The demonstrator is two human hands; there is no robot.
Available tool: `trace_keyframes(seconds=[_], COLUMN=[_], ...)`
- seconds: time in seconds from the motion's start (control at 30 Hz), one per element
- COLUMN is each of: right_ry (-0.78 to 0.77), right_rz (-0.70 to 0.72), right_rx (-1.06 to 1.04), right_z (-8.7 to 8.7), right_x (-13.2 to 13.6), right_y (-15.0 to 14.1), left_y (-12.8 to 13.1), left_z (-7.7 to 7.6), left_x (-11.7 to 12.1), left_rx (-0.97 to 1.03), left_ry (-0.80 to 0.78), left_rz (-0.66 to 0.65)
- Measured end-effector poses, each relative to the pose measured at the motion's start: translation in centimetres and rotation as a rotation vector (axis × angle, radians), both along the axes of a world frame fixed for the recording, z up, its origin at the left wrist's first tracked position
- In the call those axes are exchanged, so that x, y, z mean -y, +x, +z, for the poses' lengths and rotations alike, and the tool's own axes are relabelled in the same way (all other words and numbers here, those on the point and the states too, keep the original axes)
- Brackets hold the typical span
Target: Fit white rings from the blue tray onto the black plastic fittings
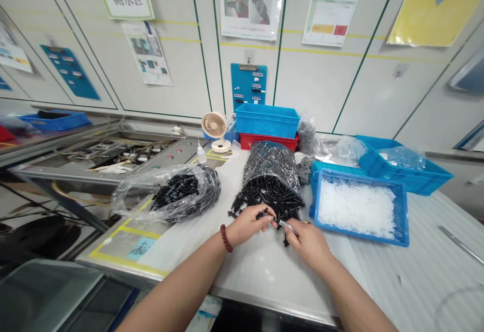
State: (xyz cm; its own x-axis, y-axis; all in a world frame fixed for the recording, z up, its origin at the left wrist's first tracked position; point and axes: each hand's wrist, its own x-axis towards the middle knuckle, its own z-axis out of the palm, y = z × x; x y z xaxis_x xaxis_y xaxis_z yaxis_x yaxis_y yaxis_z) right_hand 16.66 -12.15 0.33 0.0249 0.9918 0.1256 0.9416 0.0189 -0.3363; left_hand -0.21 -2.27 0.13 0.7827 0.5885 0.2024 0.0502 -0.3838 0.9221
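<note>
My left hand [247,224] pinches a small black plastic fitting [262,215] over the white table top [257,276]. My right hand [308,244] grips a slim silver-tipped rod [287,226], whose tip meets the fitting's side. Just behind both hands, a heap of black plastic fittings [268,202] spills from a clear plastic bag [270,163]. A second bag of black fittings [170,194] lies to the left. On the right, a blue tray [357,206] holds a mass of small white translucent rings, close to my right hand.
Beyond the heap, a blue crate [267,120] sits on a red crate [268,142], beside a small desk fan [215,129] and a dropper bottle [201,153]. A blue crate [406,168] stands at right. A steel-topped machine panel [109,154] lies left. A metal strip [461,245] lies on the table.
</note>
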Motion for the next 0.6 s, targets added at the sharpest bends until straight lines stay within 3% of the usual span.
trace_keyframes(seconds=[0.13,0.37,0.6], right_ry=[0.021,0.108,0.077], right_rz=[-0.017,-0.008,-0.147], right_rx=[0.021,0.022,-0.083], right_z=[-0.04,-0.25,-0.16], right_x=[0.02,-0.10,-0.11], right_y=[0.06,0.22,0.61], left_y=[-0.02,-0.04,-0.01], left_z=[0.01,-0.09,-0.37], left_x=[-0.09,-0.26,-0.30], left_rx=[0.002,-0.006,0.020], left_ry=[-0.037,0.038,0.045], left_rz=[0.015,0.069,0.143])
